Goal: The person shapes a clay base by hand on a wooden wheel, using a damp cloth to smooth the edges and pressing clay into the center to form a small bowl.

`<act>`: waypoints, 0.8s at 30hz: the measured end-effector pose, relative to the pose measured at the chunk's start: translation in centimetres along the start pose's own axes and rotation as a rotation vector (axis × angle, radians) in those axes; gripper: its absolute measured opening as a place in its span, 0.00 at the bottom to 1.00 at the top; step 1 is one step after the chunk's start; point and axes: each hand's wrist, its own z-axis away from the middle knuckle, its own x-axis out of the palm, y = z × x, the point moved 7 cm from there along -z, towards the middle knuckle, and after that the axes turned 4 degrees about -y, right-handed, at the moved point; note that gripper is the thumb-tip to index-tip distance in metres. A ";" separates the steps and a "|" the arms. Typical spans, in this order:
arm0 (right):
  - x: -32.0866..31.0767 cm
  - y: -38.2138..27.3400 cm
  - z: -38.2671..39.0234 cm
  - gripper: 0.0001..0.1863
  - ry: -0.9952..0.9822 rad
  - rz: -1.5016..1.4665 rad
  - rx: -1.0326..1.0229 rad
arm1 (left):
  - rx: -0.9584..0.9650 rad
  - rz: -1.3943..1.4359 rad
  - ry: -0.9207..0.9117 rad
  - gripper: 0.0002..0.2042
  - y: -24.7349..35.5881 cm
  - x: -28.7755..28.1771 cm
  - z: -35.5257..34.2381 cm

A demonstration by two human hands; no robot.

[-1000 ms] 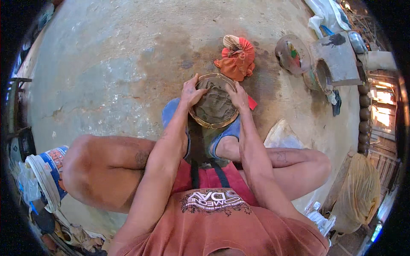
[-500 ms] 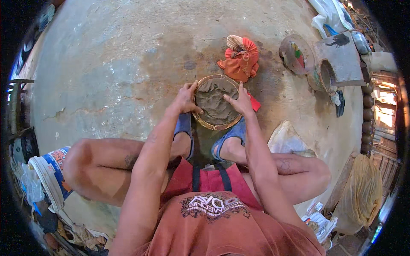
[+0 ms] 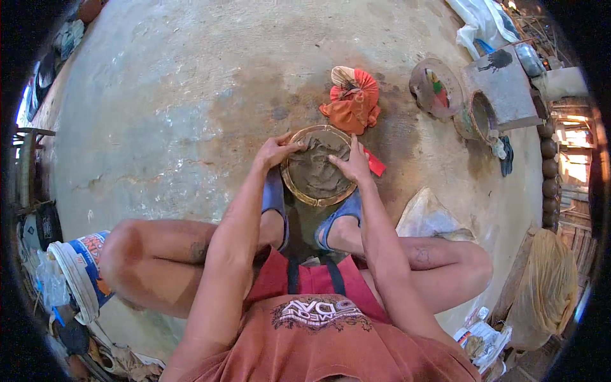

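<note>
Between my feet is a round bowl (image 3: 301,195) with a pale, worn rim, filled with wet grey clay (image 3: 321,175). The clay's surface is lumpy and creased. My left hand (image 3: 277,151) grips the upper left of the rim, its thumb pointing in over the clay. On the opposite side, my right hand (image 3: 355,165) curls its fingers round the outer wall while its thumb presses on the clay. The fingertips beneath the rim are partly hidden. Just beyond the bowl lies a bunched orange-red cloth (image 3: 353,105).
A red piece (image 3: 375,165) lies beside my right hand. To the right stand a shallow round pan (image 3: 436,89), an open round container (image 3: 480,118) and a grey slab (image 3: 503,89). A pale sack (image 3: 428,213) is by my right knee, a white-and-blue bucket (image 3: 83,270) by my left.
My left hand has slid up along the rim, its thumb now near the clay's upper left edge. My right hand stays on the right side. The whole view has shifted slightly.
</note>
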 end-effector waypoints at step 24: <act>-3.2 -20.0 -4.7 0.35 0.580 0.043 -0.689 | 0.157 -0.134 -0.125 0.48 4.2 3.0 3.3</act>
